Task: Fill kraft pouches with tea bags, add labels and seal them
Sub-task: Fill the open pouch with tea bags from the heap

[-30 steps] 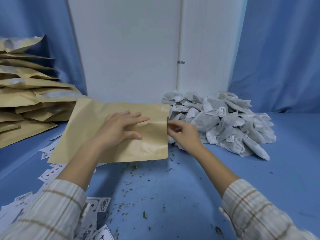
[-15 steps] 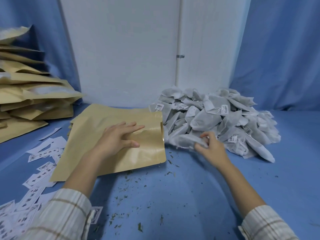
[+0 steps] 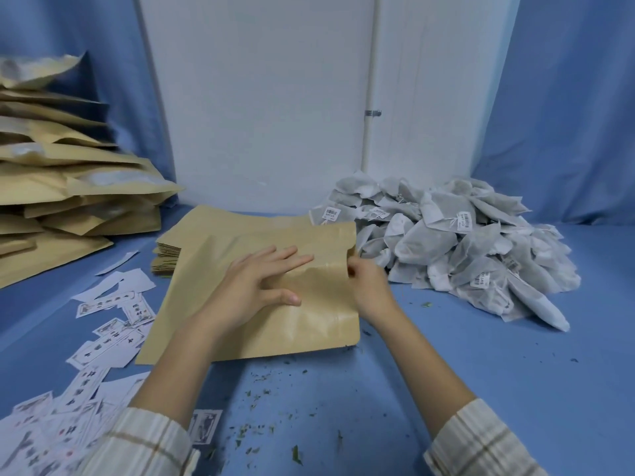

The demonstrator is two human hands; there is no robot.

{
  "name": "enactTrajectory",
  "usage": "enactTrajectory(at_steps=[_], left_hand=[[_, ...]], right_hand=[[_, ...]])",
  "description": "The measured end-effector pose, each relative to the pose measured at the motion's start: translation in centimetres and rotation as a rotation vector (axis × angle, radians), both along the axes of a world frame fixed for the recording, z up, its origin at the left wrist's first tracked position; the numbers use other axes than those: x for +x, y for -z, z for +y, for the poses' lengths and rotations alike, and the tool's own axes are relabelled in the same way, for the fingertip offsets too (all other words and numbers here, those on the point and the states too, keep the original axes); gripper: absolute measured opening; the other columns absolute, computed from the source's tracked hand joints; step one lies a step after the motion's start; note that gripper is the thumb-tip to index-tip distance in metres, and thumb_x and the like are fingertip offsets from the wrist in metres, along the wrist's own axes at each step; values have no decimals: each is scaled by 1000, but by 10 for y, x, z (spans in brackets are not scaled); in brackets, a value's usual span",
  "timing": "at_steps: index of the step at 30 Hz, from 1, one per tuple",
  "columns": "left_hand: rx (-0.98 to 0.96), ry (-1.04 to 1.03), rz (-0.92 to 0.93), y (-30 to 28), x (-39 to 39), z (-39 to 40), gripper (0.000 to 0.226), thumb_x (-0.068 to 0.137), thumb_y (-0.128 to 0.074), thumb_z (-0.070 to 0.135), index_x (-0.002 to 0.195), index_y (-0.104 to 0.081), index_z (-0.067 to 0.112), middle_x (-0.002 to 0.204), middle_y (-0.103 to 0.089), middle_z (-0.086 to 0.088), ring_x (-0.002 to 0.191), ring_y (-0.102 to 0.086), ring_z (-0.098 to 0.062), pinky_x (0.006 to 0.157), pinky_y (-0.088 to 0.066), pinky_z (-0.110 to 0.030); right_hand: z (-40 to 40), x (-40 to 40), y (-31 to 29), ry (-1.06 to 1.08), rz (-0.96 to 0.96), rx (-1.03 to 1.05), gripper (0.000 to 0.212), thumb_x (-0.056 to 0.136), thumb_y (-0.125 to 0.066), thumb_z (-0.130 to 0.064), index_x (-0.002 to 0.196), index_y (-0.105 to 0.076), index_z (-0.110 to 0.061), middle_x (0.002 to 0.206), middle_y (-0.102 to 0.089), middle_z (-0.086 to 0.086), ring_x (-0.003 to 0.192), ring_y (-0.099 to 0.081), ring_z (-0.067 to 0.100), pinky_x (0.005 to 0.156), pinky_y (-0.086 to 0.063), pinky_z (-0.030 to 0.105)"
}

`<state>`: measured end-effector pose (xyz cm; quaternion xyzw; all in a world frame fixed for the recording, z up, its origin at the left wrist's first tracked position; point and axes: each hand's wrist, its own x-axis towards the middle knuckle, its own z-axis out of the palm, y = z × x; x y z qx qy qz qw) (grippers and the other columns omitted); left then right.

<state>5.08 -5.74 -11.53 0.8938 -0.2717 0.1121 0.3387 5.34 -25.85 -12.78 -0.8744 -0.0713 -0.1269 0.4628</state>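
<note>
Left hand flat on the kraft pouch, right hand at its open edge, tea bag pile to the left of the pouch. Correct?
Not quite. In the head view the tea bag pile lies right of the kraft pouch, not left. The left hand rests flat on it; the right hand is at its open edge.

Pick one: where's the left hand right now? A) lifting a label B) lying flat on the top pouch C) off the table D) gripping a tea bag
B: the left hand lies with fingers spread flat on the top pouch, while the right hand works at the pouch's right edge.
</note>
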Motion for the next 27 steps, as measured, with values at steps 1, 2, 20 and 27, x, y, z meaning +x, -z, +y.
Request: enactTrajectory(at_steps=[1,2,20,27], left_hand=[[11,3,-1,-1,0,1,69,71,-75,34,127,-40,54,146,-36,17,139,-22,-5,114,-16,-33],[26,3,2,-1,0,4,69,71,-75,33,127,-40,55,145,-35,18,139,-22,-6,115,-15,-35],[100,-229,-41,24,25,13,61,77,-66,43,123,-30,63,148,-32,16,141,-18,-11,110,-4,-32],[36,-206,-44,17,24,11,63,76,-69,41,123,-34,64,147,-33,18,140,-20,-9,114,-8,-37]], right_hand=[[6,0,-1,-105,83,-83,11,84,-54,-5,79,-63,-7,78,-60,2,74,-54,13,68,-44,19],[9,0,-2,-227,154,-119,11,86,-52,-4,89,-63,-4,88,-61,5,82,-55,16,73,-45,20],[-67,31,51,589,-355,177,20,87,-60,-30,76,-64,-15,88,-62,0,89,-63,23,68,-35,18],[-67,17,22,269,-153,1125,13,91,-56,-18,85,-51,-8,56,-54,8,46,-61,10,56,-57,22]])
